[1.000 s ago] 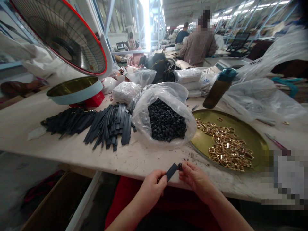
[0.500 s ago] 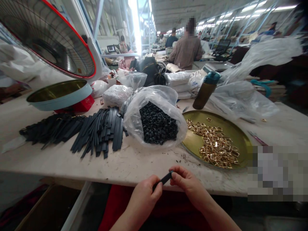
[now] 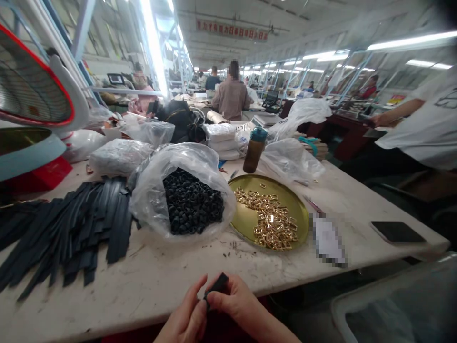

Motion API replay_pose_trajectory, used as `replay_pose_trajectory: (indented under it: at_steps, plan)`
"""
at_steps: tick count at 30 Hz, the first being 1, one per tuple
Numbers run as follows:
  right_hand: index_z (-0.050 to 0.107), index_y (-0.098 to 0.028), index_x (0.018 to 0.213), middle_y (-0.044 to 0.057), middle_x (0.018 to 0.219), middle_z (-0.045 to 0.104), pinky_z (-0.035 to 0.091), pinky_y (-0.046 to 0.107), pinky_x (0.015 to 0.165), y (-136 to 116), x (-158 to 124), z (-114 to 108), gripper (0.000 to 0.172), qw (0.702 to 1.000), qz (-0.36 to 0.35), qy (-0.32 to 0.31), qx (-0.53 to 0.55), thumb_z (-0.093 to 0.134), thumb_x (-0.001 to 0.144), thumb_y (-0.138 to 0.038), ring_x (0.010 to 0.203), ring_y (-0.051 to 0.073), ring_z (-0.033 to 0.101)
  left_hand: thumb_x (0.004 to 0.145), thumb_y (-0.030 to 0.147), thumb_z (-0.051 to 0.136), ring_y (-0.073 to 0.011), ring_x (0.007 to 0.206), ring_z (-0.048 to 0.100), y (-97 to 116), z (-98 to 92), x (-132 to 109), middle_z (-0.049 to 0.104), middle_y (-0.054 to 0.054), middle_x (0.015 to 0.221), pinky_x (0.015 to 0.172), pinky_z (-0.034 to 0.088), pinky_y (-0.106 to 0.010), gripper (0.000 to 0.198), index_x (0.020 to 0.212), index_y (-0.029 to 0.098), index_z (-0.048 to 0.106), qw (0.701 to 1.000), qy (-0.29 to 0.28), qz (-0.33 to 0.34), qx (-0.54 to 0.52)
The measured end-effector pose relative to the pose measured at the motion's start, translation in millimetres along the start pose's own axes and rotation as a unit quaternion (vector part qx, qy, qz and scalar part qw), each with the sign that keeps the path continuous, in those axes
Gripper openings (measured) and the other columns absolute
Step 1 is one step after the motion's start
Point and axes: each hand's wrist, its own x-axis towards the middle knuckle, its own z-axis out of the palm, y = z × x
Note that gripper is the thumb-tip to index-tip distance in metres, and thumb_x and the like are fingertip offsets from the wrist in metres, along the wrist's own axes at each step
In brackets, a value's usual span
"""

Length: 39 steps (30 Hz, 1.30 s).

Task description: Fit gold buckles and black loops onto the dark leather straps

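Observation:
A short black strap (image 3: pixel 218 284) is held at the table's front edge, its flat end pointing up and away from me. My right hand (image 3: pixel 237 300) is closed on it, thumb pressed over its side. My left hand (image 3: pixel 187 312) pinches the lower end, with the index finger reaching up beside it. Part of the strap is hidden by the fingers. Beyond my hands stands an open clear plastic bag (image 3: pixel 143 200) of small black loops (image 3: pixel 193 205). To its right a round gold tray (image 3: pixel 300 221) bears many gold metal buckles (image 3: pixel 274 226).
Black strips (image 3: pixel 82 228) lie piled at left, near a fan (image 3: pixel 32 85) and a blue-rimmed pan (image 3: pixel 32 155). Behind the tray stands a bottle (image 3: pixel 255 150). A phone (image 3: pixel 398 232) lies at right; a person in a white shirt (image 3: pixel 424 124) is beyond the table.
The view has swung right, bringing the phone and the white-shirted person into sight. My hands have come closer together, and the strap now points up from the right hand.

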Motion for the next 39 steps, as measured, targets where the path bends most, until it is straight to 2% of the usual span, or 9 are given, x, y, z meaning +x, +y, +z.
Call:
replay_pose_trajectory:
  at_steps: [4,7,11,19,24,28,31,34,39]
  plan:
    - [0.062,-0.018,0.079,0.0,0.073,0.06,0.04,0.026,0.065,-21.7,0.0,-25.3,0.025,0.972,-0.079,0.012,-0.221,0.056,0.077,-0.043,0.07,0.016,0.053,0.069,0.061,0.055,-0.0116,0.05,0.039,11.7,-5.6,0.9,0.041,0.005,0.05,0.048,0.034,-0.022,0.056,0.103,0.017,0.059,0.998,0.045,0.04,0.001]
    - [0.06,-0.02,0.089,0.005,0.088,0.061,0.039,0.028,0.074,-53.2,12.5,-72.1,0.021,0.819,-0.097,0.185,-0.534,0.047,0.085,-0.035,0.081,0.018,0.054,0.066,0.055,0.06,-0.0093,0.048,0.036,20.8,-10.0,-0.2,0.037,0.007,0.05,0.046,0.03,-0.02,0.041,0.079,0.017,0.06,0.996,0.082,0.042,-0.008]
    - [0.062,-0.014,0.079,0.012,0.092,0.058,0.035,0.033,0.075,-79.5,37.8,-125.1,0.007,0.766,-0.059,0.239,-0.594,0.059,0.074,-0.017,0.087,0.024,0.053,0.067,0.051,0.058,-0.0071,0.043,0.029,25.2,-1.7,-1.5,0.03,0.009,0.047,0.04,0.021,-0.019,0.033,0.068,0.018,0.053,0.996,0.073,0.049,-0.015]
    - [0.051,-0.018,0.059,0.001,0.069,0.051,0.033,0.026,0.063,-81.7,41.7,-135.7,0.014,0.818,-0.091,0.219,-0.523,0.065,0.064,-0.019,0.071,0.016,0.048,0.072,0.055,0.046,-0.0046,0.033,0.021,20.9,10.1,-6.5,0.035,0.01,0.043,0.035,0.012,-0.019,0.035,0.069,0.02,0.044,0.999,0.037,0.034,-0.01]
    - [0.051,-0.019,0.066,-0.003,0.057,0.047,0.034,0.024,0.053,-74.3,15.4,-87.9,0.035,0.911,-0.111,0.138,-0.373,0.045,0.08,-0.051,0.054,0.013,0.043,0.071,0.049,0.05,-0.0064,0.038,0.03,41.4,19.8,6.3,0.04,0.009,0.05,0.038,0.022,-0.019,0.032,0.077,0.018,0.049,0.993,0.078,0.09,0.023]
    - [0.051,-0.018,0.063,-0.003,0.057,0.047,0.035,0.023,0.052,-47.4,4.4,-37.5,0.041,0.986,-0.077,0.045,-0.14,0.056,0.072,-0.057,0.053,0.011,0.042,0.071,0.045,0.053,-0.0091,0.047,0.038,54.1,28.4,18.7,0.042,0.006,0.052,0.047,0.03,-0.021,0.029,0.074,0.017,0.051,0.988,0.096,0.116,0.032]
    - [0.05,-0.018,0.063,-0.003,0.056,0.047,0.033,0.023,0.05,-27.7,2.4,-18.9,0.041,0.993,-0.058,0.027,-0.101,0.055,0.072,-0.057,0.051,0.01,0.041,0.073,0.041,0.052,-0.0101,0.052,0.04,51.1,26.0,18.8,0.045,0.004,0.055,0.051,0.032,-0.022,0.025,0.066,0.017,0.05,0.984,0.12,0.111,0.07]
    - [0.056,-0.019,0.093,-0.002,0.068,0.054,0.038,0.024,0.055,-19.5,-2.5,-18.0,0.027,0.991,-0.068,-0.018,-0.111,0.059,0.075,-0.039,0.059,0.012,0.048,0.073,0.036,0.052,-0.0125,0.059,0.045,43.6,17.0,16.2,0.051,0.002,0.06,0.056,0.035,-0.023,0.021,0.069,0.015,0.055,0.981,0.129,0.102,0.104]
    - [0.048,-0.025,0.121,-0.002,0.076,0.061,0.042,0.026,0.066,-24.1,-11.5,-29.8,0.047,0.972,-0.064,-0.073,-0.214,0.053,0.075,-0.013,0.069,0.014,0.054,0.073,0.029,0.049,-0.0147,0.064,0.05,35.8,7.2,18.2,0.056,0.001,0.063,0.061,0.038,-0.024,0.02,0.075,0.013,0.06,0.981,0.101,0.076,0.145]
